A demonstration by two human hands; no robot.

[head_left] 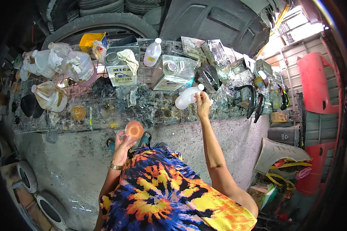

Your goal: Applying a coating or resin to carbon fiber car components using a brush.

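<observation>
In my left hand (122, 149) is a round cup (134, 130) with an orange-pink look, held in front of the workbench's near edge. Its fingers close round the cup's lower left side. My right hand (203, 106) grips a white translucent plastic bottle (186, 99) near its neck. That bottle leans over the bench, its neck toward the upper right. Behind it stands a square metal can (172, 73) with a roll of tape on top. A similar white bottle (152, 52) stands upright further back.
The grimy workbench (158, 115) carries another metal can (122, 77) with a rag, several plastic jugs (50, 96) at left, and a small amber cup (78, 112). Black curved parts (251, 101) overhang its right end. Tires (50, 208) lie on the floor at left; red panels (318, 82) stand right.
</observation>
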